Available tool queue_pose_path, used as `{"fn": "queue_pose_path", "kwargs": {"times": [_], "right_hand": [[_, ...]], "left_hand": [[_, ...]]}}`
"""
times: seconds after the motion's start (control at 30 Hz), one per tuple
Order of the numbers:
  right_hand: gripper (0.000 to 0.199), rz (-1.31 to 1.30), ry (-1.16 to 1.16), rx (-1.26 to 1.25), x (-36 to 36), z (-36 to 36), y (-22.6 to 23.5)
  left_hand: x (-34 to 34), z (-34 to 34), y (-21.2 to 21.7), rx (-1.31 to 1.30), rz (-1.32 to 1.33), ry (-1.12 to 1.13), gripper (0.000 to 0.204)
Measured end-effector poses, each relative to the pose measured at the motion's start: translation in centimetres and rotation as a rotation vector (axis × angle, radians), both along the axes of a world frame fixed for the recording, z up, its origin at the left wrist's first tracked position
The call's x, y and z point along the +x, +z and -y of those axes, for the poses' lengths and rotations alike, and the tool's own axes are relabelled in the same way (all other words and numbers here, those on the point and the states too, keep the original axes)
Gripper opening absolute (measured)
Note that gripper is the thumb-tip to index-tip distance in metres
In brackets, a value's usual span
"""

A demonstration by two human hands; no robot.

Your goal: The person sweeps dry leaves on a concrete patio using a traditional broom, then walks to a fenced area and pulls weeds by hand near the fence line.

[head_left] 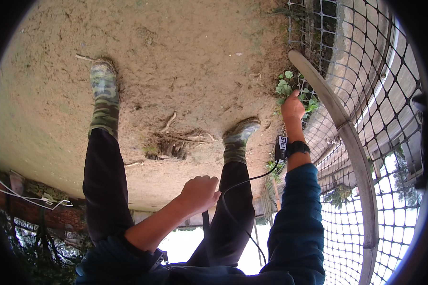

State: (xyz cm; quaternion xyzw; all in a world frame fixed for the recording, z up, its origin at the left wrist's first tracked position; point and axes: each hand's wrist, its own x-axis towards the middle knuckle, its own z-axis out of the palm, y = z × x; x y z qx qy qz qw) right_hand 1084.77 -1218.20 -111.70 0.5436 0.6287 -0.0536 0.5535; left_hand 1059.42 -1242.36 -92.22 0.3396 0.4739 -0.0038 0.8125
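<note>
My right hand (293, 108) reaches forward to the foot of the black mesh fence (347, 45). Its fingers are closed among a low green leafy plant (284, 88), apparently gripping it; the exact hold is hidden by the hand itself. Leaves show on both sides of the fingers. My left hand (199, 194) hovers in front of my body, near my right leg, curled into a fist. Anything inside that fist is out of sight.
A curved grey pole (340, 111) runs along the mesh at right. Between my camouflage boots, a small stump (173, 148) and roots stick out of the bare soil (190, 57). A black box with a cable (281, 148) sits at my right wrist.
</note>
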Motion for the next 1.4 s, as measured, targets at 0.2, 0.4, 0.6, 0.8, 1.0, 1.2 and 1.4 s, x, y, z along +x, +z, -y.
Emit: {"fn": "queue_pose_path", "kwargs": {"times": [0.2, 0.4, 0.6, 0.8, 1.0, 1.2, 1.4], "right_hand": [[0.028, 0.101, 0.033, -0.122, -0.6, -0.8, -1.5], [0.051, 0.011, 0.124, -0.079, 1.4, -0.2, 1.2], [0.08, 0.045, 0.186, -0.093, 2.3, -0.1, 1.6], [0.073, 0.137, 0.054, -0.129, 0.5, -0.9, -0.5], [0.051, 0.222, 0.043, -0.175, -1.0, -0.8, -1.7], [0.049, 0.176, -0.062, -0.058, -1.6, -1.1, -3.3], [0.05, 0.218, -0.116, -0.08, -2.1, -2.0, -3.6]], "left_hand": [[-0.2, -0.1, 0.1, -0.011, 0.003, 0.018, 0.034], [-0.1, -0.1, 0.4, -0.014, -0.003, 0.021, 0.034], [0.3, -0.3, 0.2, -0.002, 0.01, 0.026, 0.033], [0.2, -0.4, 0.1, -0.002, 0.005, -0.011, 0.032], [0.0, -0.2, 0.4, -0.004, 0.015, 0.041, 0.031], [-0.5, 0.2, 1.0, 0.066, -0.035, 0.133, 0.026], [-1.3, 0.0, 1.3, 0.003, 0.027, 0.12, 0.029]]}}
